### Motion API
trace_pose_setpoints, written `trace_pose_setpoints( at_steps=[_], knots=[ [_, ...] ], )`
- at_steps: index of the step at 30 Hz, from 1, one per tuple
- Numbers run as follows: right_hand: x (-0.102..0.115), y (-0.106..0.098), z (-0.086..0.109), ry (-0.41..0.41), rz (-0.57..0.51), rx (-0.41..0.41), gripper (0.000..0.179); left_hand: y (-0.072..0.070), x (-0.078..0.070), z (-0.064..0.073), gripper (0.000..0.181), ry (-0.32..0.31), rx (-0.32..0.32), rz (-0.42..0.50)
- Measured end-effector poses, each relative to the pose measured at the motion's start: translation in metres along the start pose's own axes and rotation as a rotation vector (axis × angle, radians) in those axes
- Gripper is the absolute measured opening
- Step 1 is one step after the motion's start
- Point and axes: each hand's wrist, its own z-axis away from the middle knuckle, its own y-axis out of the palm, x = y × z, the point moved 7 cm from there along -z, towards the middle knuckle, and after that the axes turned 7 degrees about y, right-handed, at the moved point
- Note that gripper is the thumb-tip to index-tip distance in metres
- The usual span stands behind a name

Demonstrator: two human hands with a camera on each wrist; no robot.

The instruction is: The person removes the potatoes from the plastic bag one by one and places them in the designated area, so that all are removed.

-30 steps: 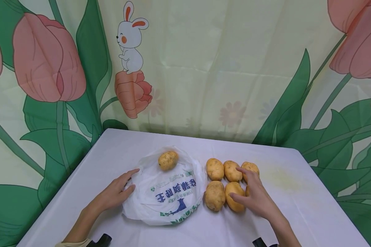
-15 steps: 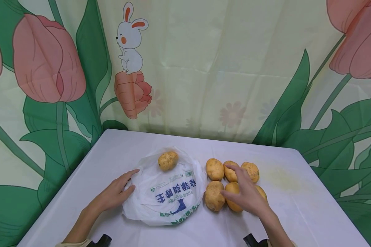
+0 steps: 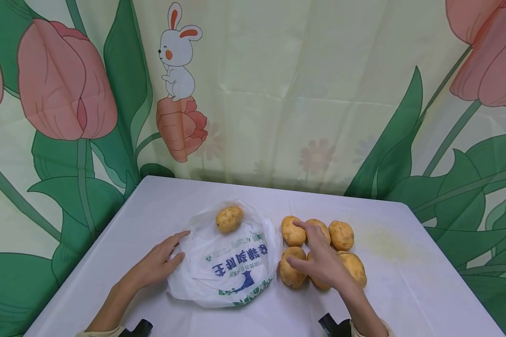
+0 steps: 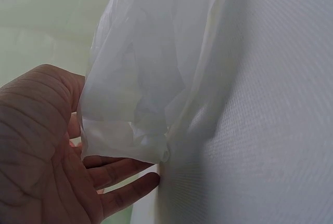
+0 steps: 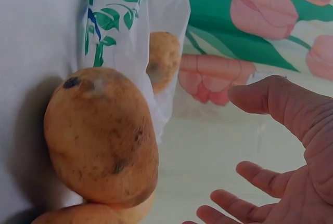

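Note:
A white plastic bag point(image 3: 236, 262) with blue and green print lies flat on the table, one potato point(image 3: 229, 219) resting at its far side. My left hand point(image 3: 158, 262) is at the bag's left edge, fingers loosely extended; in the left wrist view the bag's rim point(image 4: 125, 135) covers part of them. To the right of the bag, several potatoes sit in two rows. Over them hovers my right hand point(image 3: 324, 260), thumb and fingers spread, holding nothing. It is nearest the front-left potato point(image 3: 293, 274), which shows dark spots in the right wrist view point(image 5: 101, 135). The front-middle potato point(image 3: 318, 281) is mostly hidden beneath it.
A white cloth covers the table point(image 3: 405, 281), with a faint yellowish stain point(image 3: 385, 243) right of the potatoes. Behind the table hangs a curtain point(image 3: 270, 93) printed with tulips and a rabbit. The far-right potato point(image 3: 341, 235) and front-right potato point(image 3: 353, 267) are at the group's outer side.
My right hand has moved left across the potatoes, uncovering those on the right and reaching toward the left ones. The left hand, the bag and the potatoes have stayed in place.

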Motion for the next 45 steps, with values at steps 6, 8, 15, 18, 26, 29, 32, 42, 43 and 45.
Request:
trace_pose_setpoints(
  at_steps=[6, 8, 15, 18, 26, 29, 32, 42, 43, 45],
  knots=[
    [0.009, 0.008, -0.005, 0.013, -0.024, 0.025, 0.082, 0.001, 0.001, -0.001, 0.055, -0.008, 0.004, 0.004],
    [0.013, 0.011, -0.006, 0.007, -0.022, 0.027, 0.082, 0.001, 0.001, -0.001, 0.055, -0.005, 0.006, 0.009],
    [0.023, 0.019, -0.011, -0.018, -0.038, 0.035, 0.080, 0.000, -0.001, -0.001, 0.055, -0.005, 0.006, 0.009],
    [0.026, 0.022, -0.012, -0.020, -0.057, 0.043, 0.079, 0.000, -0.001, -0.001, 0.055, -0.004, 0.008, 0.006],
    [0.034, 0.034, -0.014, -0.001, -0.052, 0.064, 0.080, 0.000, 0.000, -0.001, 0.055, -0.007, 0.010, 0.005],
    [0.038, 0.036, -0.014, -0.019, -0.043, 0.067, 0.078, 0.000, 0.001, -0.001, 0.056, -0.014, 0.011, 0.010],
    [0.042, 0.039, -0.015, -0.041, -0.047, 0.069, 0.078, 0.000, 0.001, -0.001, 0.056, -0.020, 0.013, 0.014],
    [0.049, 0.047, -0.017, -0.048, -0.053, 0.085, 0.079, 0.001, 0.001, -0.002, 0.056, -0.015, 0.014, 0.010],
    [0.050, 0.048, -0.017, -0.045, -0.054, 0.087, 0.079, 0.001, 0.001, -0.002, 0.056, -0.017, 0.014, 0.011],
    [0.051, 0.050, -0.018, -0.038, -0.057, 0.092, 0.079, 0.001, 0.001, -0.001, 0.056, -0.019, 0.012, 0.012]
  ],
)
